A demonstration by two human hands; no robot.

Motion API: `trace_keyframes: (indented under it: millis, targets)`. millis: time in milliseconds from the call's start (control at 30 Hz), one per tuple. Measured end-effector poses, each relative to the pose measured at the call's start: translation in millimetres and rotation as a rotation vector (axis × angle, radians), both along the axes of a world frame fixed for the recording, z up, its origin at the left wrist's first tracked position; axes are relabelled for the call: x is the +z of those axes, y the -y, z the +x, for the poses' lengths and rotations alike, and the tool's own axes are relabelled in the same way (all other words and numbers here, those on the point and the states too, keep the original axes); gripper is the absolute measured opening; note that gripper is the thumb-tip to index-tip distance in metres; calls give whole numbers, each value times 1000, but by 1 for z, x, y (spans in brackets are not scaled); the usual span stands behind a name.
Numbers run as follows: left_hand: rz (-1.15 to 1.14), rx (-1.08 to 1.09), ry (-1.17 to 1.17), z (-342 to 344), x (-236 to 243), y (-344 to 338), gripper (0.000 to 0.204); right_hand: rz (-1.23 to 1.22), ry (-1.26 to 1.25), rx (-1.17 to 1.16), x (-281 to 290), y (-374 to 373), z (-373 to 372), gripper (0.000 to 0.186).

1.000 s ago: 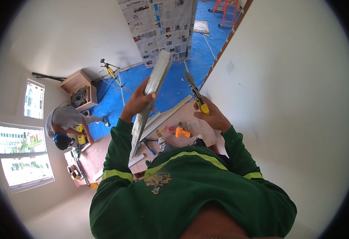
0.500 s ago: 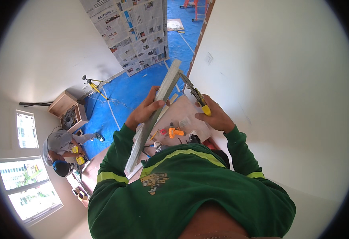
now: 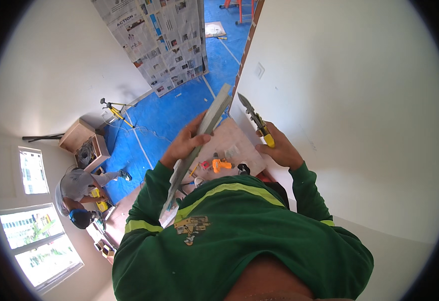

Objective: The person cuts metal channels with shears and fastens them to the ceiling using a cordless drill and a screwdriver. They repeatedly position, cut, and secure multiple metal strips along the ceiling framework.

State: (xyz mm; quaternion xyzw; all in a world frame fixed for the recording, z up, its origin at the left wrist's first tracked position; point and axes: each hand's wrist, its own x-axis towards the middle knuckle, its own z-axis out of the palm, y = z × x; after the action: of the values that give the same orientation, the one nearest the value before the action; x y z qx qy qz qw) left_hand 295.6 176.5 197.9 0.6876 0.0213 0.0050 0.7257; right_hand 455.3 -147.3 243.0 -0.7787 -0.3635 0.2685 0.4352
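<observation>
My left hand is wrapped around a long grey metal channel, which slants from upper right down toward my left elbow. My right hand grips tin snips with dark jaws and yellow handles. Their tip points up and to the left, a short gap to the right of the channel's upper end. On the floor below lie an orange power drill, a small pink-red item and a yellow-orange tool.
A white wall rises close on my right. Blue sheeting covers the floor ahead, with a yellow tripod and a wooden box on the left. Another person bends over yellow tools there. A newspaper-covered panel stands ahead.
The snips have come away from the channel's upper end, moving right and down with my right hand. The channel has shifted slightly, still in my left hand.
</observation>
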Motion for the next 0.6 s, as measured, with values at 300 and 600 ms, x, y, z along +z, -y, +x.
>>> trace_keyframes:
  millis: [300,600]
  targets:
    - [221,1241,349,-2,52,-151,56,126,-236,-157,-26,-25,-12,32]
    - [-140,1617,481,-95,50,-200,43,265,-814,-239,-65,-53,-12,30]
